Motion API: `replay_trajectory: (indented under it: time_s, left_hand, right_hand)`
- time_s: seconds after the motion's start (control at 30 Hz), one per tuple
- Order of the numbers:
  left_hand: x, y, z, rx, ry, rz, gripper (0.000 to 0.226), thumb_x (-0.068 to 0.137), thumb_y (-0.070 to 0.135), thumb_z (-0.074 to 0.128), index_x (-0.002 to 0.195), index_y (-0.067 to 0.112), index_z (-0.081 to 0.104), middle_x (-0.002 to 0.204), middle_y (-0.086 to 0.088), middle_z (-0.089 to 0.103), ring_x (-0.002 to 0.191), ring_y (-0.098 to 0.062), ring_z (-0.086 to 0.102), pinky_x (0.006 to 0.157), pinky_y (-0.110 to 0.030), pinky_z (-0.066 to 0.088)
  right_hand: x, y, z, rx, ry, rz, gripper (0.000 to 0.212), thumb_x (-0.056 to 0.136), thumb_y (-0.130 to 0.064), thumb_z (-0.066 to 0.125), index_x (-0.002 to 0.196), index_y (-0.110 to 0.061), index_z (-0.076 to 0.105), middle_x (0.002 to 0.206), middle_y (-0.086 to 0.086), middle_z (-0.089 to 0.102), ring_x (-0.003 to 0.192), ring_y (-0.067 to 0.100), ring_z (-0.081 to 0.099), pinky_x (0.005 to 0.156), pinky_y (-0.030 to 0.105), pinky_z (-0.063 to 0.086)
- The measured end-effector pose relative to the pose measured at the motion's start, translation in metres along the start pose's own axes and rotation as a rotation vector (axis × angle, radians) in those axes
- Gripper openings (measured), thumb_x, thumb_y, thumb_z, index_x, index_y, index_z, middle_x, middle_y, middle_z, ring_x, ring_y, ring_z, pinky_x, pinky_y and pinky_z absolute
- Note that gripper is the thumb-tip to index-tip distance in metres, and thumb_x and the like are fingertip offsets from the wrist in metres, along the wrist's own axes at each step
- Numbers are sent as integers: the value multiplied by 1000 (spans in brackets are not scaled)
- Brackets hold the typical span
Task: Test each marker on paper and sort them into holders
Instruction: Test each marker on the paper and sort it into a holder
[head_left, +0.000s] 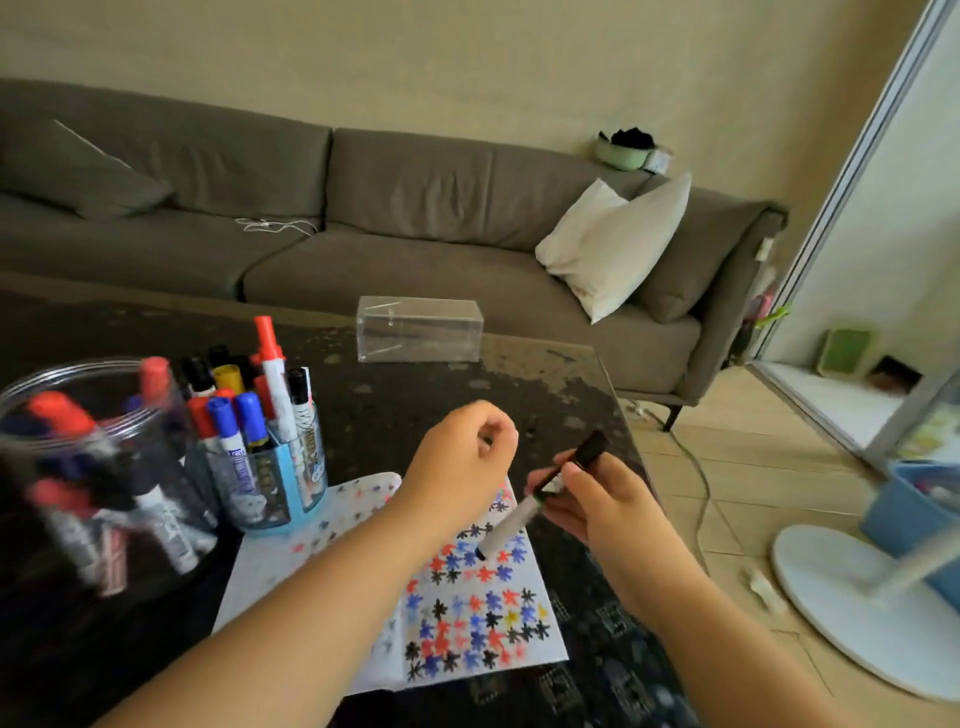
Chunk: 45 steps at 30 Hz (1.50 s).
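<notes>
Fingertips of the right hand (592, 499) are pinched around the upper part of a marker (524, 512), just below its black rear end, which points toward the upper right of the frame. The white barrel is slanted down to the lower left, and its dark tip is set against the paper (457, 597) among rows of red, blue, black and yellow star-shaped marks. The right wrist is bent inward and the forearm runs off toward the lower right corner.

The left hand (462, 457) is held just left of the marker with its fingers curled into a loose fist, knuckles up, above the upper edge of the paper; whether anything is enclosed in it cannot be told. Its forearm stretches diagonally down to the lower left of the frame.

The paper is laid on a dark table (545, 374). At centre left a blue holder (280, 483) is filled with upright markers, red, blue, yellow and black caps upward. At the far left a clear round jar (78, 467), blurred, is seen holding more markers. A clear rectangular box (420, 328) is placed at the table's far edge, before a grey sofa (363, 208).
</notes>
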<state>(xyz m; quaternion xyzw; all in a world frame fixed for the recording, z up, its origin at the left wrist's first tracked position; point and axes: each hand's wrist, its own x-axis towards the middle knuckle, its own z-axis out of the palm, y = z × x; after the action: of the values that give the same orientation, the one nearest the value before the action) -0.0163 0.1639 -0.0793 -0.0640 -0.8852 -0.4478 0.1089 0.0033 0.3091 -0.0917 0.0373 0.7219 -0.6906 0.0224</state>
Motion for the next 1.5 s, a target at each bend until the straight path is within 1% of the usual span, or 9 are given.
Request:
replay_trajectory:
  time_s: [0.17, 0.33, 0.47, 0.73, 0.87, 0.97, 1.2, 1.37, 1.5]
  left_hand:
    - [-73, 8, -16, -161, -76, -155, 13, 93, 43, 46, 96, 38, 58, 97, 23, 60, 91, 7, 55, 69, -10, 40]
    - [-103, -5, -3, -274, -143, -321, 22, 95, 44, 42, 97, 37, 63, 96, 19, 63, 92, 4, 57, 79, -19, 46]
    - [-108, -18, 10, -652, -149, -496, 32, 96, 41, 41, 90, 33, 72, 93, 4, 71, 83, -9, 66, 93, -38, 49]
    - [-92, -15, 0, -1179, -296, -455, 37, 83, 34, 45, 89, 11, 73, 97, -12, 72, 88, -16, 70, 79, -31, 50]
    - [-92, -16, -8, -1170, -327, -419, 32, 79, 30, 48, 85, 8, 71, 93, -14, 72, 47, -11, 63, 50, -19, 51]
    - [-93, -19, -7, -1150, -300, -429, 26, 77, 26, 48, 83, 4, 63, 89, -18, 72, 53, -13, 66, 47, -16, 49]
    - [-94, -23, -2, -1109, -223, -440, 21, 75, 25, 50, 70, 13, 67, 87, -13, 74, 83, -18, 71, 67, -23, 56]
    - [-85, -30, -6, -909, -35, -588, 25, 84, 35, 51, 80, 13, 62, 81, -6, 75, 87, -14, 70, 106, -44, 35]
    - [-86, -33, -12, -735, -9, -536, 23, 91, 36, 51, 85, 21, 68, 92, 11, 74, 100, -1, 64, 101, -34, 33]
  right_hand:
    - [-59, 8, 5, 43, -107, 67, 23, 100, -24, 40, 102, -14, 60, 62, -6, 63, 62, 12, 62, 69, 35, 54]
    - [-85, 20, 11, 234, -217, 167, 36, 98, -25, 41, 84, -12, 72, 61, 2, 49, 46, 8, 37, 42, 19, 31]
    - [-89, 25, 18, 409, -368, 280, 33, 87, -29, 47, 88, 1, 61, 58, 5, 45, 40, 8, 32, 35, 16, 27]
    - [-70, 22, 28, 698, -534, 358, 31, 82, -32, 51, 82, -4, 65, 54, 4, 42, 37, 5, 28, 31, 14, 28]
    - [-72, 25, 33, 578, -555, 334, 32, 86, -34, 49, 80, -8, 66, 54, 2, 43, 38, 4, 30, 34, 14, 28]
    - [-77, 29, 36, 429, -501, 303, 43, 92, -40, 49, 61, -12, 60, 50, -2, 41, 38, 5, 26, 36, 14, 24]
    - [-77, 35, 38, 68, -426, 69, 33, 80, -40, 41, 65, -11, 41, 48, -10, 36, 39, 4, 26, 39, 17, 22]
    - [-77, 57, 31, -654, -390, -338, 32, 90, -53, 36, 73, -28, 47, 61, -1, 50, 50, 10, 40, 47, 22, 30]
    - [-76, 57, 22, -639, -329, -187, 48, 86, -55, 34, 77, -14, 57, 59, -2, 55, 48, 6, 44, 51, 24, 36]
